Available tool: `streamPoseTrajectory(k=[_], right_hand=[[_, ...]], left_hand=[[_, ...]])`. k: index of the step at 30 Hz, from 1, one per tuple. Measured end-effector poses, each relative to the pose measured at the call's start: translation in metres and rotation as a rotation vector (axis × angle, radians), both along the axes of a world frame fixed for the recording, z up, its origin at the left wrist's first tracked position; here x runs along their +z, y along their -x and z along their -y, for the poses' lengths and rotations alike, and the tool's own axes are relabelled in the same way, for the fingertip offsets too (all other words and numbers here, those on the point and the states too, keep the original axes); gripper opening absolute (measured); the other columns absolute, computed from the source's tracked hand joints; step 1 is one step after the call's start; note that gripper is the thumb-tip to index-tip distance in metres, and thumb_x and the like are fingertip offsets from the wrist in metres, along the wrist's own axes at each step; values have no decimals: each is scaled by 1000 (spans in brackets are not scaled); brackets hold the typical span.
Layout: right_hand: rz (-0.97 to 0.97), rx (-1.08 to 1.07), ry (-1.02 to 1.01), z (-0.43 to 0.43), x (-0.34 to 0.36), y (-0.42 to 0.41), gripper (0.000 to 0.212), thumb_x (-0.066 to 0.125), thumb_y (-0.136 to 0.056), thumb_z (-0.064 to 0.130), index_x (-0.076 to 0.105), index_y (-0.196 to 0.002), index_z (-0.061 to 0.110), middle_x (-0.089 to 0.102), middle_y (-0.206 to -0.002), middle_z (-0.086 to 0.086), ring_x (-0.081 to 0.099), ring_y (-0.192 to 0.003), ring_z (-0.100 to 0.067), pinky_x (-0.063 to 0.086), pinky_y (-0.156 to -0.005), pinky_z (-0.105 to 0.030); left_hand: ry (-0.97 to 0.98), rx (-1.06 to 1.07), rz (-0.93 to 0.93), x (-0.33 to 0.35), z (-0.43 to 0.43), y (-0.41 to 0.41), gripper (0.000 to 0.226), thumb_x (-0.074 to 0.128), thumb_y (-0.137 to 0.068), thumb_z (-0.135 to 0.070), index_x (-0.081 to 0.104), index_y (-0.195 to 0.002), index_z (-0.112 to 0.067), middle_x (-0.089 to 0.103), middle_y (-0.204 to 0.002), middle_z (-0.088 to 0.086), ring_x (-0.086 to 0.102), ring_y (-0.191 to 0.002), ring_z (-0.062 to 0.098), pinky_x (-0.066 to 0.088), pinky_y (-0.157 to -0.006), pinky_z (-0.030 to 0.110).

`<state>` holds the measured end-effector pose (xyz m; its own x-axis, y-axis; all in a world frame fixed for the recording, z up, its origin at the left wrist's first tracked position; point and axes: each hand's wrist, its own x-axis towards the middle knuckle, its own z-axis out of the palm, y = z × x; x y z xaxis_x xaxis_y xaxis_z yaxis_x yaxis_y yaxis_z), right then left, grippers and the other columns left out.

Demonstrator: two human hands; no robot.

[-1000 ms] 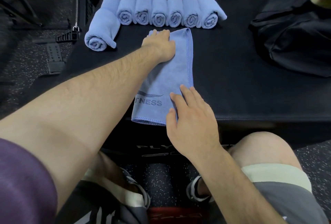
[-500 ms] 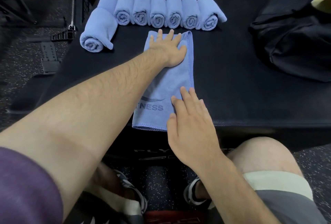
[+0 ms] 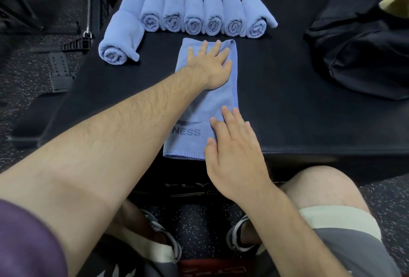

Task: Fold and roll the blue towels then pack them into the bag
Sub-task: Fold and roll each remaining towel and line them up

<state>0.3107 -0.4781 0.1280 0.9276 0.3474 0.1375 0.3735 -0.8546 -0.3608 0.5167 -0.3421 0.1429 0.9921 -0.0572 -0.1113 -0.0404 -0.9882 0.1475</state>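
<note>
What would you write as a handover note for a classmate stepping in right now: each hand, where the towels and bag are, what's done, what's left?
Left hand: flat, fingers spread, pressing the far end of the folded towel.
Right hand: flat on the towel's near right corner.
The towel lies lengthwise on the black bench, near end at the edge.
Done: eight rolled towels at the bench's far side, the leftmost one angled forward.
Left: roll this towel, then pack all rolls into the black bag on the right; no towel is visible in it.
</note>
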Motion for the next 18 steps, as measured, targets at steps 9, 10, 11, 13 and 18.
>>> streamPoseTrajectory(k=[9,10,11,13,18], right_hand=[[-102,40,-46,7,8,-3,50,34,-107,31,36,-155,18,10,-170,-3,-3,-157,-18,1,-128,-39],[-105,47,-52,8,8,-3,50,34,-107,32,35,-156,18,10,-171,-2,-3,-157,-18,1,-128,-39],[-111,53,-55,9,7,-3,51,34,-107,32,34,-156,19,10,-171,-2,-3,-157,-17,1,-128,-39],[-121,66,-62,11,7,-4,52,33,-107,33,32,-157,20,10,-171,0,-3,-157,-16,2,-128,-38],[-98,129,-4,18,6,-3,54,26,-109,39,24,-161,23,7,-171,-1,-6,-157,-17,4,-128,-38]], left_hand=[[44,-184,5,0,-13,74,58,16,-110,-37,8,-163,-14,-2,-171,4,-5,-157,24,0,-127,46],[64,-193,22,-2,-17,87,57,17,-110,-36,11,-162,-13,1,-171,4,-3,-157,24,1,-127,46],[85,-203,50,-4,-20,100,56,19,-110,-34,15,-162,-13,5,-171,5,0,-157,24,3,-127,46],[119,-222,122,-7,-25,129,54,21,-110,-33,23,-160,-13,13,-170,3,6,-157,22,6,-126,44],[251,-241,274,-18,-30,199,53,30,-108,-36,38,-156,-14,28,-165,-1,18,-155,18,12,-126,41]])
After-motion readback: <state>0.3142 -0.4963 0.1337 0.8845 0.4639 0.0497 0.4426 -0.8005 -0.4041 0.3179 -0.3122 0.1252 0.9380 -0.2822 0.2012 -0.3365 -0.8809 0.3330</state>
